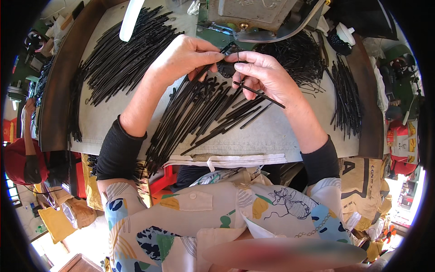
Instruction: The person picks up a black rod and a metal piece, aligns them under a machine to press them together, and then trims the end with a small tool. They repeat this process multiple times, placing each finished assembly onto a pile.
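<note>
Just in front of the green machine, my left hand (192, 56) pinches the end of a thin black strip, thumb and fingers pressed together. Close beside it, my right hand (267, 75) has its fingers closed around another black strip (263, 95), which slants down to the right across the palm side. Between the fingertips of both hands a thin dark piece bends upward at the machine's front. Below my hands a fanned bundle of long black strips (181, 115) lies on the worktable (253, 145), running toward the near edge.
The metal machine (253, 13) stands at the table's far middle. A large pile of black strips (131, 50) lies at left, a tangled heap (294, 59) at far right, and a smaller stack (345, 97) near the right wooden rim (369, 99). Another person's arm (29, 127) shows at far left.
</note>
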### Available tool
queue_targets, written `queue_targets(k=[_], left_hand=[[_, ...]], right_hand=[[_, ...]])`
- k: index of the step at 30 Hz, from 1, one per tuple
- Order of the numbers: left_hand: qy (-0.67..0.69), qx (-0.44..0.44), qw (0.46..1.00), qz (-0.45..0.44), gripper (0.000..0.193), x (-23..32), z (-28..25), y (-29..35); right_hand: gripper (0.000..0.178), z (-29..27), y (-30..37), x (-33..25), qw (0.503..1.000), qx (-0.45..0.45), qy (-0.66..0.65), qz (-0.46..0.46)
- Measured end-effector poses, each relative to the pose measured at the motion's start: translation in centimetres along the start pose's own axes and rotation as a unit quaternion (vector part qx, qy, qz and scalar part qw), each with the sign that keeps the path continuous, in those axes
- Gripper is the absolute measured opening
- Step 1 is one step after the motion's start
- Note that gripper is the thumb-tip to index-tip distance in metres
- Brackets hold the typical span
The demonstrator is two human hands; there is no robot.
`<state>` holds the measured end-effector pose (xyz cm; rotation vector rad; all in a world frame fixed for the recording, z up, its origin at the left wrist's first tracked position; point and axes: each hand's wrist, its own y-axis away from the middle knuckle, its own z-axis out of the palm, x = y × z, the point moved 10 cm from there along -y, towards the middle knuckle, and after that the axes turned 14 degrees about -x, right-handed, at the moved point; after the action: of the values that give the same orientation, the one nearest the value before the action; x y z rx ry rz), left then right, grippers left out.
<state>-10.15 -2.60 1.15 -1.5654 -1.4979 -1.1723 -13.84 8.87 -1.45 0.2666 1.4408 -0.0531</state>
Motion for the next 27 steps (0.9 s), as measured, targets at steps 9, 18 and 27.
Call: queue_targets(k=[9,18,27], left_hand=[[0.014,-0.005,1.000,0.019,0.023,-0.1,0.1,-0.1],[-0.001,-0.057,0.998,-0.004,0.023,0.0,2.1,0.2],[0.023,-0.112,0.993,-0.018,0.024,-1.1,2.7,0.0]], right_hand=[[0.038,1.7,0.1,0.5,0.999,-0.023,-0.026,0.028],[0.025,1.7,0.3,1.5,0.995,-0.024,0.052,0.081],[0.029,-1.6,0.4,1.9,0.997,0.020,-0.078,0.018]])
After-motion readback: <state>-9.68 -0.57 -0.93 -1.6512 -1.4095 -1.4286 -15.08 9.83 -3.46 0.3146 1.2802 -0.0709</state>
